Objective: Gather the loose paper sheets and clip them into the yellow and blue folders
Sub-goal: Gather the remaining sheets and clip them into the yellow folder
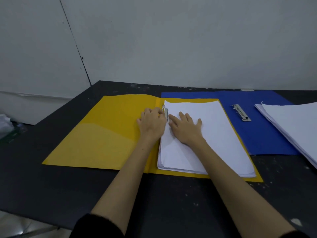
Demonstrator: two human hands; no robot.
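Note:
The yellow folder (106,134) lies open on the dark table. A stack of white sheets (214,134) rests on its right half. My right hand (186,126) lies flat on the stack with fingers spread, pressing it down. My left hand (151,121) is at the folder's spine, its fingers curled on the metal clip (166,112) at the sheets' left edge. The blue folder (257,134) lies open behind and to the right, with its own metal clip (241,112) bare. A second pile of loose sheets (295,127) lies over the blue folder's right side.
The black table (171,194) is speckled with pale paint marks and butts against a grey wall. Its left edge drops off to a floor area with crumpled white material (5,124). The near table edge runs across the bottom left.

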